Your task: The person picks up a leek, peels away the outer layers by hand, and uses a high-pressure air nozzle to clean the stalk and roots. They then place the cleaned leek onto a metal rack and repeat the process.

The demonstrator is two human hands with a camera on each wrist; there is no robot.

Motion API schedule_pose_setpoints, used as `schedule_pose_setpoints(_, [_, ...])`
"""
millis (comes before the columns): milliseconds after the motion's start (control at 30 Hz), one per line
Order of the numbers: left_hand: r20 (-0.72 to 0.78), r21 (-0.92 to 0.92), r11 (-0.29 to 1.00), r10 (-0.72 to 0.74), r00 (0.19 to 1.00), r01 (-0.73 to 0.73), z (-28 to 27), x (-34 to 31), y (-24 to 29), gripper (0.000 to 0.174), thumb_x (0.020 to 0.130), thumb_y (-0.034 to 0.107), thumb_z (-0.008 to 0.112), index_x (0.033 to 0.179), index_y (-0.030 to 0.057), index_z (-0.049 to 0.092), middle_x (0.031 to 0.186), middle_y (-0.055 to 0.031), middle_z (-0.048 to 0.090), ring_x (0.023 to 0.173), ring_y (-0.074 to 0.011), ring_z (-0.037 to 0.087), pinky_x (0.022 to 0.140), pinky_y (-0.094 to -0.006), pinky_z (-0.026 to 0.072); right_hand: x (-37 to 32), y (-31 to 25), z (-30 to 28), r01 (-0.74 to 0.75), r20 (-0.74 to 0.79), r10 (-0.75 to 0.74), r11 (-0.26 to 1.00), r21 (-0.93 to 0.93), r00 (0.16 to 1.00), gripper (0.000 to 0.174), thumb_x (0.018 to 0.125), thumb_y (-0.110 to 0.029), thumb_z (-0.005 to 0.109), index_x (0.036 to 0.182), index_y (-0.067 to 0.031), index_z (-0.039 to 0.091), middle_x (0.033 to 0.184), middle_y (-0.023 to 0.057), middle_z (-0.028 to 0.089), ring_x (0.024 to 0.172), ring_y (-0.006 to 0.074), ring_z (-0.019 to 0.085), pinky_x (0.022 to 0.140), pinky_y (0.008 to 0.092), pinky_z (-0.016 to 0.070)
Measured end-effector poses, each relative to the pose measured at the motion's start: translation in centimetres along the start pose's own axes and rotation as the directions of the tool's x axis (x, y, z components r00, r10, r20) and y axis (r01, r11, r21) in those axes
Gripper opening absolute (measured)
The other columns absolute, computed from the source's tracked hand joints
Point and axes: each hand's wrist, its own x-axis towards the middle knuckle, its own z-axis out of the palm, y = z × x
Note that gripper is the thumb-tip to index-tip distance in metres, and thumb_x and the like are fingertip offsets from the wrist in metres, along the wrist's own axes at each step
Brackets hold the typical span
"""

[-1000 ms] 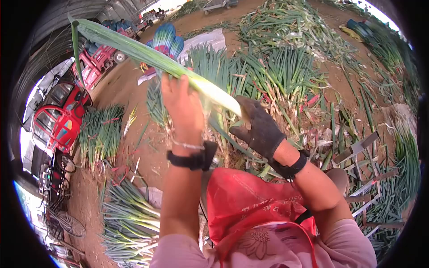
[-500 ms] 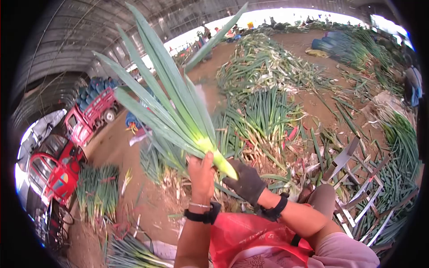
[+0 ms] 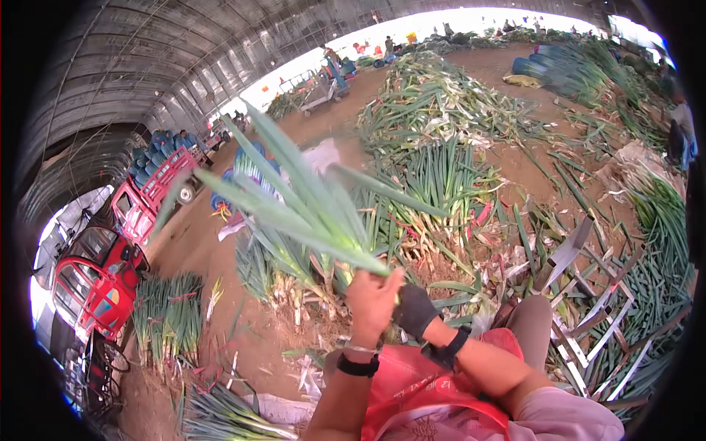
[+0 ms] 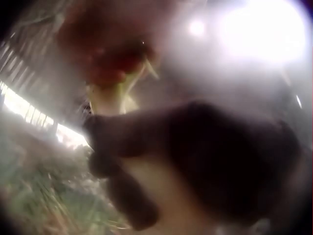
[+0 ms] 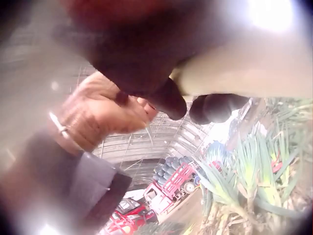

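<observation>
A leek [image 3: 320, 213] with wide, spread green leaves slants up and leftward in front of me, its leaves blurred. My bare left hand [image 3: 370, 305] grips it where the leaves meet the stem. Right beside it, my right hand [image 3: 416, 312] in a dark glove holds the pale stem lower down. The left wrist view has the gloved fingers [image 4: 129, 200] curled around the white stem [image 4: 164, 188], with the bare hand [image 4: 112, 54] above. In the right wrist view, the stem [image 5: 244, 73] extends out of the dark glove [image 5: 142, 63].
Leek bundles [image 3: 441, 184] stand ahead of me, with a heap of loose leaves [image 3: 434, 95] behind. A metal frame [image 3: 588, 309] is close on my right. Another bundle [image 3: 168, 316] stands at left, near a red three-wheeler [image 3: 99, 290]. A red apron [image 3: 419, 389] covers my lap.
The leek has swung from lying nearly level to a steeper slant, its leaves fanned out. Both hands have come lower and closer together, the left one moving right along with the leek.
</observation>
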Motion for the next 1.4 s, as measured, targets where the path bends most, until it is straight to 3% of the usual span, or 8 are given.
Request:
schedule_pose_setpoints(100, [0.235,0.171,0.973,0.111,0.966,-0.154,-0.5,0.0,1.5,0.021,0.079,0.012,0.071,0.091,-0.0006,0.060,0.078,-0.0074,0.067,0.067,-0.0168,0.064,0.063,-0.0310,0.0510,0.8,2.3,1.0,0.423,-0.313,-0.363,0.893,0.150,0.878,0.044,0.081,-0.026,0.064,0.120,-0.0053,0.058,0.114,0.0212,0.061,0.103,0.0326,0.060,0.088,0.0401,0.0473])
schedule_pose_setpoints(633, [0.067,-0.677,0.717,-0.161,0.985,0.163,-2.3,1.3,-2.2,0.036,0.091,0.008,0.056,0.124,-0.0017,0.046,0.106,-0.0102,0.062,0.091,-0.0167,0.059,0.083,-0.0307,0.0470,-0.8,-1.1,1.0,-0.135,-0.036,0.164,0.899,0.416,0.986,0.041,0.086,-0.042,0.061,0.098,-0.0025,0.059,0.084,0.0208,0.063,0.073,0.0384,0.062,0.064,0.0444,0.0473])
schedule_pose_setpoints(767, [0.078,-0.737,0.652,-0.176,0.981,0.175,-3.9,1.9,-2.6,0.031,0.099,0.020,0.042,0.120,-0.0016,0.048,0.111,-0.0139,0.061,0.091,-0.0195,0.061,0.079,-0.0332,0.0503,-0.5,1.2,1.8,0.311,-0.402,-0.418,0.900,-0.305,0.815,0.038,0.078,-0.008,0.059,0.114,-0.0037,0.052,0.094,0.0211,0.059,0.084,0.0378,0.060,0.068,0.0472,0.0472])
schedule_pose_setpoints(833, [0.072,-0.844,0.504,-0.230,0.971,0.182,-4.5,2.2,-1.4,0.035,0.099,0.032,0.044,0.111,-0.0004,0.053,0.100,-0.0111,0.062,0.085,-0.0188,0.061,0.075,-0.0336,0.0512,0.1,2.4,1.5,0.288,-0.462,-0.114,0.900,0.326,0.880,0.038,0.079,-0.011,0.063,0.116,-0.0036,0.054,0.100,0.0196,0.060,0.090,0.0360,0.060,0.075,0.0437,0.0481])
schedule_pose_setpoints(900, [0.059,-0.899,0.399,-0.294,0.954,0.179,-5.2,3.3,-1.7,0.043,0.098,0.042,0.044,0.107,0.0012,0.053,0.092,-0.0079,0.060,0.081,-0.0180,0.058,0.072,-0.0330,0.0499,-1.0,1.3,-1.6,0.010,0.030,0.117,-0.327,0.945,0.993,0.031,0.097,-0.031,0.049,0.106,-0.0020,0.057,0.098,0.0096,0.065,0.089,0.0239,0.065,0.083,0.0402,0.0522])
schedule_pose_setpoints(1233, [-0.277,-0.777,0.627,-0.258,0.926,-0.058,-19.3,11.0,-6.0,0.053,0.097,0.051,0.038,0.108,0.0006,0.049,0.091,-0.0092,0.055,0.073,-0.0183,0.051,0.063,-0.0335,0.0471,-10.7,22.6,-7.0,-0.063,0.024,0.785,0.019,0.998,0.619,0.020,0.093,-0.028,0.056,0.088,-0.0093,0.063,0.078,0.0025,0.061,0.069,0.0196,0.058,0.062,0.0365,0.0507])
schedule_pose_setpoints(1300, [-0.402,-0.677,0.727,-0.234,0.885,-0.115,-22.3,12.5,-5.3,0.050,0.098,0.048,0.035,0.110,0.0015,0.050,0.091,-0.0087,0.057,0.074,-0.0185,0.053,0.062,-0.0329,0.0473,-11.1,30.1,-6.4,-0.416,-0.009,0.420,0.896,-0.157,0.908,0.024,0.092,-0.026,0.055,0.096,-0.0037,0.063,0.081,0.0053,0.061,0.075,0.0219,0.061,0.068,0.0350,0.0512])
schedule_pose_setpoints(1400, [-0.501,-0.545,0.823,-0.166,0.849,-0.161,-23.3,12.5,-3.9,0.047,0.100,0.045,0.033,0.113,0.0025,0.050,0.095,-0.0091,0.060,0.077,-0.0191,0.055,0.061,-0.0324,0.0479,-6.9,20.9,-4.1,-0.137,0.247,0.231,0.929,-0.344,0.941,0.040,0.086,-0.028,0.063,0.113,-0.0002,0.059,0.107,0.0201,0.061,0.099,0.0308,0.061,0.084,0.0390,0.0484])
